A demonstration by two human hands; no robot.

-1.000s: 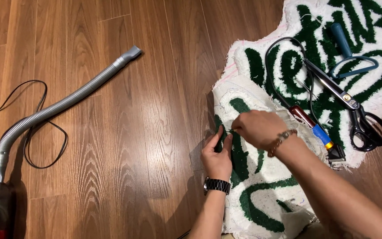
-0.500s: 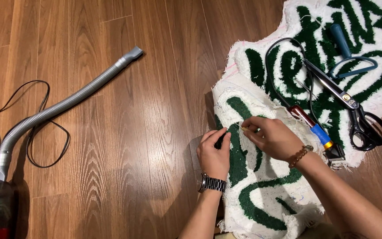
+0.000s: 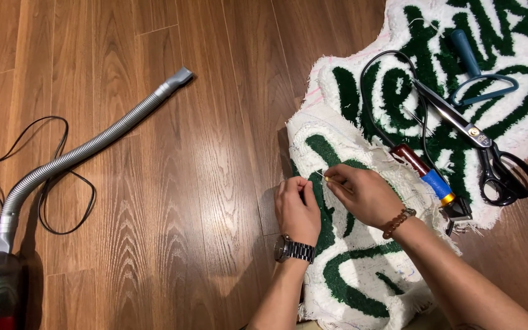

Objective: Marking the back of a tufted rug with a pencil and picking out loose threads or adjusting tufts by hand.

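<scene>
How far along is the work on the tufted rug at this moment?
Done: the green-and-white tufted rug shows full pile, green shapes formed. In hand: left hand and right hand pinch a thin strand at its left edge. Left: the fringe along the edges looks ragged; black-handled scissors lie unused.

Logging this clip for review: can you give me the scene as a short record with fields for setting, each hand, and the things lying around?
setting: wooden floor, seen from above
work piece: white and green tufted rug
left hand: on the rug's edge, fingers closed, wristwatch on wrist
right hand: pinching something thin over the rug, too small to identify
on rug: scissors, blue-banded corded tool
left side: vacuum hose, black cord
</scene>
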